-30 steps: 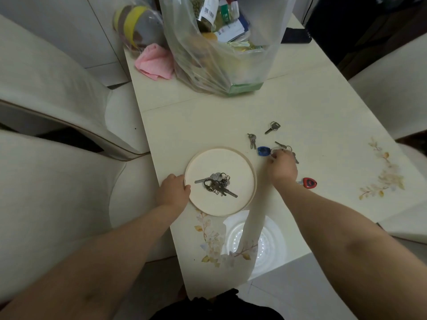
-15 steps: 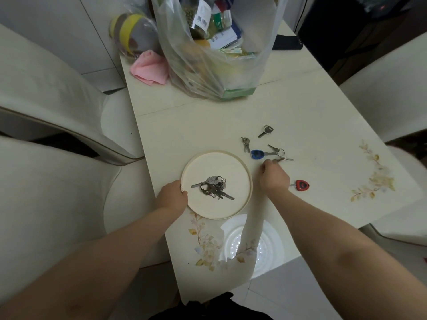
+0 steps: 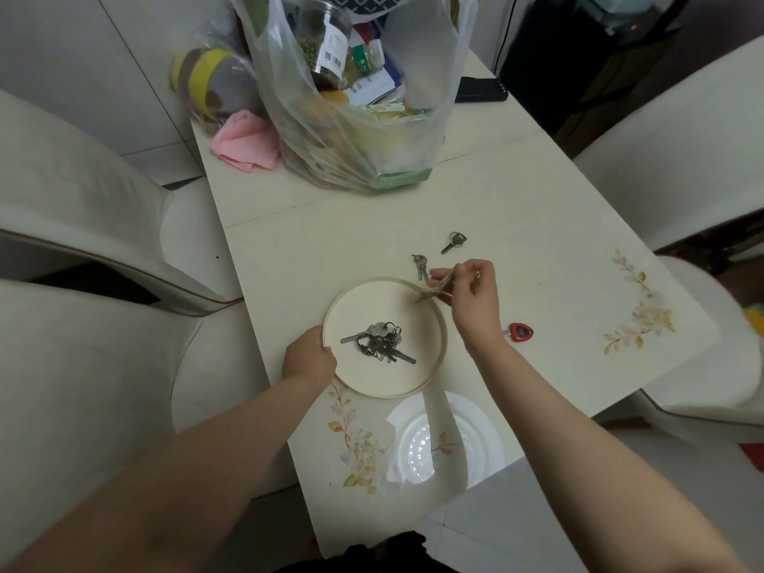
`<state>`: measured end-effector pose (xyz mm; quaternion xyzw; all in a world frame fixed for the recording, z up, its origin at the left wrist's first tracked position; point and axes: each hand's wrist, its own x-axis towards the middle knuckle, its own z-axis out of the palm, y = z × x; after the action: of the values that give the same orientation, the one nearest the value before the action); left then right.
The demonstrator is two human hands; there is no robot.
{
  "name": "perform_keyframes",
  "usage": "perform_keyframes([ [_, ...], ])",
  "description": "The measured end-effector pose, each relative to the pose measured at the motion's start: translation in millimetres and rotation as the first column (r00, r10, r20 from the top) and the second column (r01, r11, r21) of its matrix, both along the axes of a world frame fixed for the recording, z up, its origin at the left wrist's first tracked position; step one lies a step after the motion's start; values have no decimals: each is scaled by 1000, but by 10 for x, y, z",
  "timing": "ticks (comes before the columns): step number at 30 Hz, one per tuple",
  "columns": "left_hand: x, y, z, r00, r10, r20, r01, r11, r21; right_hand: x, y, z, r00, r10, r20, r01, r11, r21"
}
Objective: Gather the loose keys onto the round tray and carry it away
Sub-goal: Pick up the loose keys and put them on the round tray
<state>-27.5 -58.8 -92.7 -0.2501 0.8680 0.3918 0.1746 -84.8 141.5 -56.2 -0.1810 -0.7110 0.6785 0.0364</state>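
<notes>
A round cream tray point(image 3: 417, 378) lies on the table with a bunch of keys point(image 3: 380, 343) in its middle. My left hand point(image 3: 308, 357) grips the tray's left rim. My right hand point(image 3: 471, 293) is raised over the tray's upper right edge, pinching blurred keys point(image 3: 438, 285) that dangle from its fingers. The blue key is not visible now. Two small keys lie loose on the table, one point(image 3: 420, 265) just above the tray and one point(image 3: 454, 241) farther back. A red-headed key point(image 3: 520, 332) rests to the right of my right wrist.
A full plastic bag point(image 3: 351, 97), a pink cloth point(image 3: 246, 142) and a yellow-banded jar point(image 3: 211, 82) crowd the table's far end, with a black device point(image 3: 481, 90) behind. Cream chairs point(image 3: 82, 208) flank both sides. A bright lamp reflection point(image 3: 430, 440) shows near the front edge.
My right hand picked up the keys near the blue key and lifted them left, over the tray's rim. The left hand stayed on the tray's edge.
</notes>
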Motion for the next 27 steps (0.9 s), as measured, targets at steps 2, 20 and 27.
perform_keyframes([
  [2,-16,18,6,1000,14,-3,-14,1000,25,10,-87,0,996,51,68,-40,987,-154],
  [20,-237,-90,-120,995,78,62,-88,979,181,-446,308,-544,900,109,422,-391,630,671],
  [27,-289,-198,-172,972,155,178,-209,915,344,-468,312,-698,884,181,431,-466,412,783],
])
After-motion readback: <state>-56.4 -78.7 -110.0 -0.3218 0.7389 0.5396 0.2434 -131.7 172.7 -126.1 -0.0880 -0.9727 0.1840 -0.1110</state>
